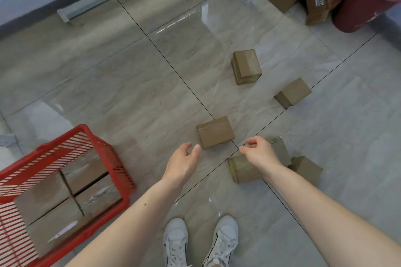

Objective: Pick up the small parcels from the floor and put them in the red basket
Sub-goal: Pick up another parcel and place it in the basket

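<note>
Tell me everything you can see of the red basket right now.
The red basket is plastic by its look, with slotted lattice walls and a solid thick rim. It stands upright on the tiled floor at lower left, partly cut off by the frame edge. Inside lie brown cardboard parcels, taped, packed flat side by side, about four visible. Neither of the hands touches it; the left hand is open, to its right.

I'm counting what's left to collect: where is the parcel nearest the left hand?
In the head view, that parcel lies on the floor at centre, just beyond the open left hand, right of the red basket.
</note>
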Demonstrator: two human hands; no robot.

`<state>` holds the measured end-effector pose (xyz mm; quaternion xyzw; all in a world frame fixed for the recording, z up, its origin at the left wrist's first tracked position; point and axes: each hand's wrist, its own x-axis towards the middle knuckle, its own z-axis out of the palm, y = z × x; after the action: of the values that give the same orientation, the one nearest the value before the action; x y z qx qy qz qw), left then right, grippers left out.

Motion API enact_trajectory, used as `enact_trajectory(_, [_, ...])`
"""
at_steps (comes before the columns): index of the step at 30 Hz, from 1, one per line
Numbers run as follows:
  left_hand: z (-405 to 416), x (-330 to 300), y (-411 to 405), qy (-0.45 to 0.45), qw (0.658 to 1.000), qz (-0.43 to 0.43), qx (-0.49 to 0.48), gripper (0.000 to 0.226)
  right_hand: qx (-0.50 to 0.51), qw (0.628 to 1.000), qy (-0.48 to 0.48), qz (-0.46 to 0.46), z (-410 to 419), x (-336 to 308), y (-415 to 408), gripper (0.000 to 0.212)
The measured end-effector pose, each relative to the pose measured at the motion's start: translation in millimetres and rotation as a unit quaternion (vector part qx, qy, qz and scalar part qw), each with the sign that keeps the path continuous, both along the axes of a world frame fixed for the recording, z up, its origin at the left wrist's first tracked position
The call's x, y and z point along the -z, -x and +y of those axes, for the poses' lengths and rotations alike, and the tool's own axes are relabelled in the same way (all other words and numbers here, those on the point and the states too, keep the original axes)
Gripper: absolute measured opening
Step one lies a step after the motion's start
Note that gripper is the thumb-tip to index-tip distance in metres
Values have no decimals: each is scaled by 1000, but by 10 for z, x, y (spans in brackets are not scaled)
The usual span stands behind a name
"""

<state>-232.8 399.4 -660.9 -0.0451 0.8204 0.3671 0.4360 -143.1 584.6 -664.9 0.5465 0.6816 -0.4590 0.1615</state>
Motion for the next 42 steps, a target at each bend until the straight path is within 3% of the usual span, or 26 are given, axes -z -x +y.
enact_trajectory(18, [612, 2003, 48, -20, 998, -43, -36, 69, -85, 996, 21, -2, 398, 1942, 199, 52])
enact_trajectory(25, [732, 2376, 133, -32, 998, -43, -26, 47, -67, 995, 75, 7, 445, 2300, 278, 55])
enact_trajectory(33, [718, 2327, 119, -48, 998, -32, -35, 33, -18, 998, 48, 37, 452, 2246, 260, 26])
enact_trajectory(42, [591, 1690, 81, -31, 997, 56, -49, 14, 80, 995, 8, 61, 293, 1561, 220, 33])
